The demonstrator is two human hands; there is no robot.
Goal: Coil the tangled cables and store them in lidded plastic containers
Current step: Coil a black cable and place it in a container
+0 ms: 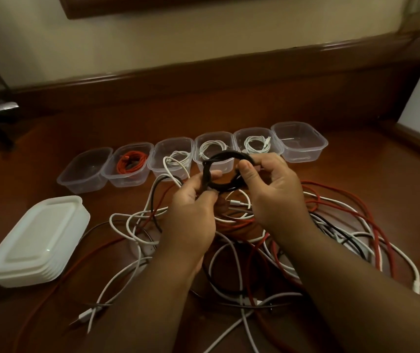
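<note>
On a dark wooden bench (229,115) by a cream wall, a black cable coil (220,171) is held above the tangled cables (267,240). The left hand (191,207) pinches its near-left side; the right hand (270,189) grips its right side, fingers curled.

Black cable coil (225,159) in left hand (193,212) and right hand (275,192), above tangled cables (318,225).

Our left hand (193,202) and right hand (270,189) cover parts of the black coil (225,155). Our arms hide the middle of the cable pile (331,225). Some cables run off the bottom edge. We cannot read the plug ends; they look too small.
</note>
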